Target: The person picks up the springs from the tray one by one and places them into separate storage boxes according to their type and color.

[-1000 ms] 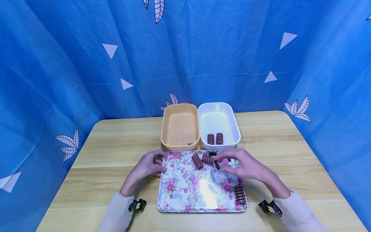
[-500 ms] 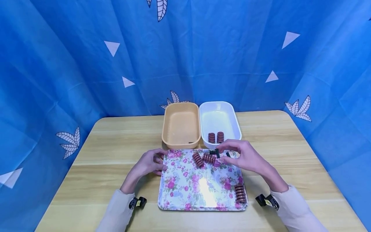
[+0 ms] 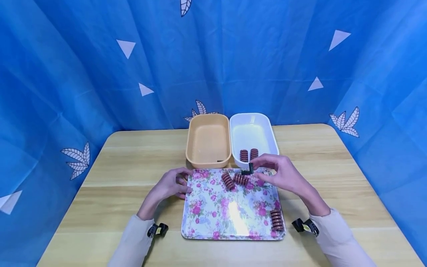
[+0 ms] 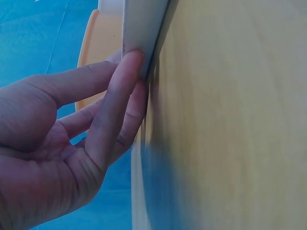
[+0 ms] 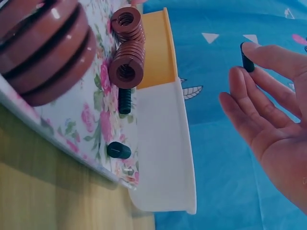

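Note:
My right hand (image 3: 279, 171) pinches a small dark spring (image 5: 247, 57) between thumb and finger, raised above the far edge of the flowered tray (image 3: 213, 222). At the tray's left side my left hand (image 3: 171, 184) holds the rim, fingertips against its outer wall in the left wrist view. Two thick brown springs (image 3: 228, 181) lie near the far middle of the tray, and another brown spring (image 3: 276, 220) is at its near right corner. Two more small dark springs lie on the tray; the right wrist view shows one dark spring (image 5: 119, 150) that the right hand hides from the head camera.
Behind the tray stand a tan bin (image 3: 208, 139) with a small dark spring inside and a white bin (image 3: 251, 129) holding two brown springs. They sit side by side on the wooden table (image 3: 133, 155). A blue curtain (image 3: 253, 55) hangs behind.
The right hand has lifted the dark spring off the tray and carried it away from me, toward the white bin. The left hand stays at the tray's edge.

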